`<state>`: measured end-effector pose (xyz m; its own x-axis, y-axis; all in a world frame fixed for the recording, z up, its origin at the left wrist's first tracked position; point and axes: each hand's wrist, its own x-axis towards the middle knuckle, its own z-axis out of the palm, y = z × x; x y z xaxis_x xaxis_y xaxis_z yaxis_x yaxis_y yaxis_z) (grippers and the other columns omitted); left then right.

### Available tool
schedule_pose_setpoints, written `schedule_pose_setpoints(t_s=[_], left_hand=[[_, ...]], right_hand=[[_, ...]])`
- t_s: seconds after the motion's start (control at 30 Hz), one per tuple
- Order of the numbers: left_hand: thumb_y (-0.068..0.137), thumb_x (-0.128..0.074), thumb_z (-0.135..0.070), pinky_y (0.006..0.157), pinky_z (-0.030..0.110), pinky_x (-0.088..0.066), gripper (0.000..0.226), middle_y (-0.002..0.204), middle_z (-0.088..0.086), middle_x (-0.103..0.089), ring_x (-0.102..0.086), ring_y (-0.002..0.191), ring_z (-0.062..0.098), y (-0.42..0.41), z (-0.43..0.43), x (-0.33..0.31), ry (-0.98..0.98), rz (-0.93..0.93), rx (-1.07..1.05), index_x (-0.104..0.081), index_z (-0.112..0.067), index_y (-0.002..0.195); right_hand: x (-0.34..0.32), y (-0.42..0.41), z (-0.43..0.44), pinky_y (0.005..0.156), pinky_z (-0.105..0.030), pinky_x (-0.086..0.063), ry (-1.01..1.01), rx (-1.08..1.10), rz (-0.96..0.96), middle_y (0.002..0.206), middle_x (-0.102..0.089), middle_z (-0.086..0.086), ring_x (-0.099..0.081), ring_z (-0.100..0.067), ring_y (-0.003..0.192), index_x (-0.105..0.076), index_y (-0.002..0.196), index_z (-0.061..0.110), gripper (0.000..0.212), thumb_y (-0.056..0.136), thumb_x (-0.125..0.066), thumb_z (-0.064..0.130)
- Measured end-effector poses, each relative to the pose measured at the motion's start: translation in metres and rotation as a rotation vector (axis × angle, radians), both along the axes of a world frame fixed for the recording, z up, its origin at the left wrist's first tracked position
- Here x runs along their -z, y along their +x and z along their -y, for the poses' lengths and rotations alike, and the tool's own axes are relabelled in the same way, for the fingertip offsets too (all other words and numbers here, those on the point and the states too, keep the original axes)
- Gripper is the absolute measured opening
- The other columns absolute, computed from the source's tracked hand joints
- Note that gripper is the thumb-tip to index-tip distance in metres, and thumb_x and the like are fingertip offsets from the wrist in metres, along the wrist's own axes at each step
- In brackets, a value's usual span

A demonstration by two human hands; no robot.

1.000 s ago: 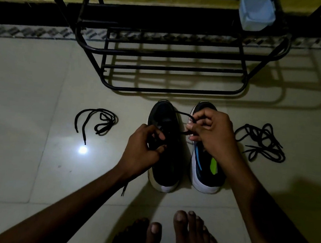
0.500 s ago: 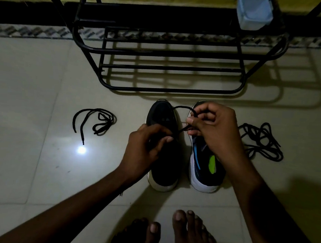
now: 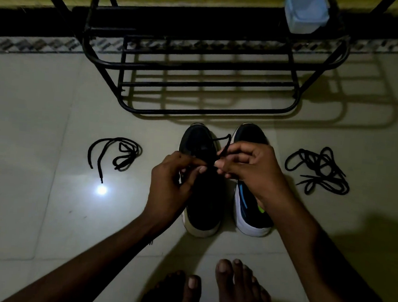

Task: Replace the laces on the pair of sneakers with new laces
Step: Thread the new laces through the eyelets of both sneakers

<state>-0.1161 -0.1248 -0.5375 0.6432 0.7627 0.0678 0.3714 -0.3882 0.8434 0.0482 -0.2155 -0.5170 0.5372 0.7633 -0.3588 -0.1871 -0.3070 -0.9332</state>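
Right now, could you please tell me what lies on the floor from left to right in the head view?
Loose lace → black sneaker → striped sneaker → lace pile.

The left hand [image 3: 169, 186] and right hand [image 3: 251, 168] cover the black sneaker's [image 3: 203, 212] eyelets; where the lace [image 3: 224, 143] threads can't be made out. The rack [image 3: 199, 68] and pale box [image 3: 305, 14] run off the top edge.
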Motion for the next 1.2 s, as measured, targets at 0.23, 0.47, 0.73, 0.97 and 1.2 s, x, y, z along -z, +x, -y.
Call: schedule_pose_setpoints(t_s=[0.23,0.47,0.73,0.97,1.2], left_hand=[[0.090,-0.076,-0.016,0.065,0.017,-0.038,0.009,0.085,-0.017,-0.059,-0.055,0.081,0.009,0.001,0.000,0.002,0.015,-0.024,0.035,-0.079,-0.022,0.095],[0.082,-0.082,-0.023,0.068,0.016,-0.040,0.021,0.098,-0.008,-0.059,-0.055,0.088,0.009,0.001,0.000,0.003,-0.040,-0.147,-0.030,-0.071,-0.023,0.099],[0.074,-0.079,-0.007,0.072,0.013,-0.044,0.030,0.098,-0.006,-0.059,-0.056,0.089,0.006,0.005,0.002,0.006,-0.125,-0.212,0.012,-0.062,-0.020,0.095],[0.081,-0.077,-0.019,0.076,0.019,-0.045,0.014,0.101,-0.001,-0.060,-0.057,0.093,0.013,0.009,-0.001,0.011,-0.086,-0.282,0.037,-0.068,-0.024,0.090],[0.085,-0.079,-0.016,0.073,0.001,-0.038,0.014,0.104,-0.001,-0.060,-0.055,0.089,-0.001,0.010,-0.004,0.020,-0.206,-0.234,-0.016,-0.073,-0.026,0.092]], right_hand=[[0.003,-0.001,-0.001,0.061,-0.026,-0.055,-0.001,-0.066,0.056,0.082,-0.077,-0.004,-0.072,-0.015,0.072,-0.076,0.093,0.006,0.012,0.082,-0.078,0.001],[0.010,-0.001,-0.003,0.057,-0.022,-0.053,-0.032,0.001,0.170,0.082,-0.072,0.003,-0.068,-0.005,0.071,-0.066,0.082,0.017,0.017,0.091,-0.069,0.003],[0.032,-0.009,0.000,0.062,-0.026,-0.058,-0.079,0.065,0.171,0.077,-0.071,-0.008,-0.074,-0.018,0.075,-0.062,0.082,0.013,0.022,0.088,-0.067,-0.007],[0.035,-0.013,0.000,0.065,-0.031,-0.061,-0.081,0.109,0.221,0.079,-0.073,-0.004,-0.074,-0.015,0.076,-0.064,0.080,0.014,0.023,0.085,-0.071,-0.006],[0.036,-0.016,-0.004,0.073,-0.037,-0.063,-0.066,0.110,0.208,0.082,-0.074,-0.009,-0.074,-0.018,0.078,-0.065,0.081,0.005,0.017,0.080,-0.076,-0.008]])
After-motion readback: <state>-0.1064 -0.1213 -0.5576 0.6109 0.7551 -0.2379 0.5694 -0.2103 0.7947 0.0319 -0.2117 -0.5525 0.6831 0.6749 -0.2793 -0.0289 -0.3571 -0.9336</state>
